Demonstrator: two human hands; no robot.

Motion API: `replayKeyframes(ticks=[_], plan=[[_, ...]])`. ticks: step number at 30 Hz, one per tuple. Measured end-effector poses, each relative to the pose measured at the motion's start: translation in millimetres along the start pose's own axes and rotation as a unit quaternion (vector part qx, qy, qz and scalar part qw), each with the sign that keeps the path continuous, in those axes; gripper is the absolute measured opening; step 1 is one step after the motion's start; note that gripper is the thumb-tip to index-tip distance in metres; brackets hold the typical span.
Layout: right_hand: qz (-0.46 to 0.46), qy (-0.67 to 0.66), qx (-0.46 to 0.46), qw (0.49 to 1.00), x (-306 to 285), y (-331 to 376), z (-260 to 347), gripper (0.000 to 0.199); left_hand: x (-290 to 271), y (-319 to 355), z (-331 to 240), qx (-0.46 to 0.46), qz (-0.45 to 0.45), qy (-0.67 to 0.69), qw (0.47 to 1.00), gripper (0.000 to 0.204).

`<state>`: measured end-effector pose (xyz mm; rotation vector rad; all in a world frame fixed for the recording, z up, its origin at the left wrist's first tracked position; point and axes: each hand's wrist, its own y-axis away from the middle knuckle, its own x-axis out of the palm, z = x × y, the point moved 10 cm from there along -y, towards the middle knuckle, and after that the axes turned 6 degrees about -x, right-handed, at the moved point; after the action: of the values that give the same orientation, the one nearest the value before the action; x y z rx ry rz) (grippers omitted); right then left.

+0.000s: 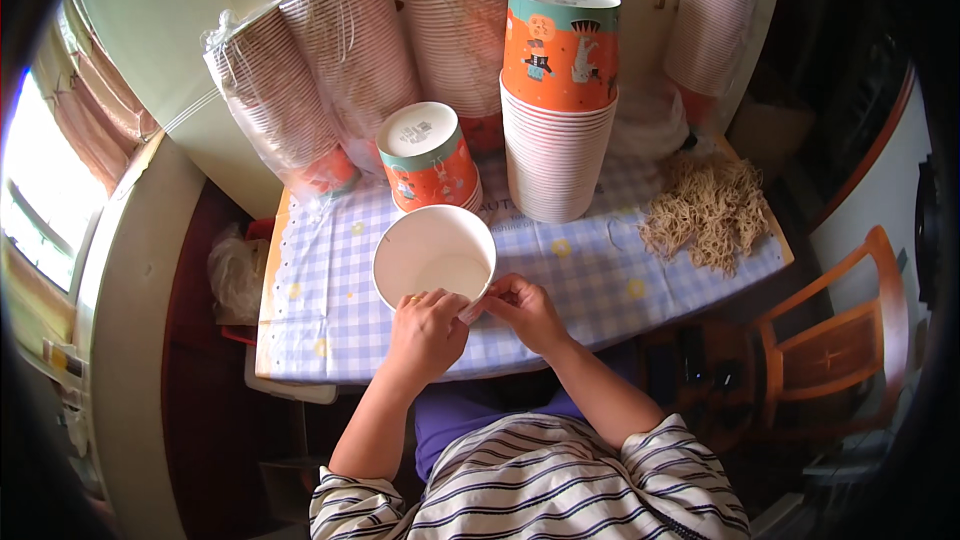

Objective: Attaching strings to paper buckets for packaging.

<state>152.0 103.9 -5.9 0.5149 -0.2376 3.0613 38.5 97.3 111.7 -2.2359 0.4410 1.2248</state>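
One open white paper tub (415,240) is at the near edge of the checked surface (340,325), its rim clamped in the left hand (432,328). The right hand (525,312) has its fingertips together at the rim (around what, I cannot tell). Beyond are two upside-down tub stacks (560,150), five plastic-wrapped stacks (350,50) and one beige string tangle (705,210).

A tub (432,245) is held at its near rim by the left hand (430,328); the right hand (530,315) is placed close beside it. On the bench (580,285), a short stack (432,172) and tall stack (558,155) are set behind, string (708,210) heaped rightward.
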Motion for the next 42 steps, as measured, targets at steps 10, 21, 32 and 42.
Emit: replayKeyframes(ticks=[10, 21, 32, 42], plan=[[-0.027, 0.17, -0.052, 0.984, -4.9, 4.8, 11.5, 0.014, -0.4, -10.2, -17.4, 0.002, -0.074, -0.024, 0.997, 0.014], [-0.038, 0.172, -0.043, 0.983, -7.2, 8.4, 16.9, 0.018, 11.6, -20.9, -18.9, 0.011, -0.066, -0.026, 0.997, 0.007], [-0.04, 0.185, -0.074, 0.979, -5.6, 8.6, 16.2, 0.014, 15.8, -19.7, -33.9, 0.09, -0.077, -0.061, 0.991, 0.03], [-0.05, 0.184, -0.093, 0.977, -4.0, 8.9, 28.9, 0.012, 16.7, -15.8, -36.9, 0.153, -0.07, -0.061, 0.984, 0.03]])
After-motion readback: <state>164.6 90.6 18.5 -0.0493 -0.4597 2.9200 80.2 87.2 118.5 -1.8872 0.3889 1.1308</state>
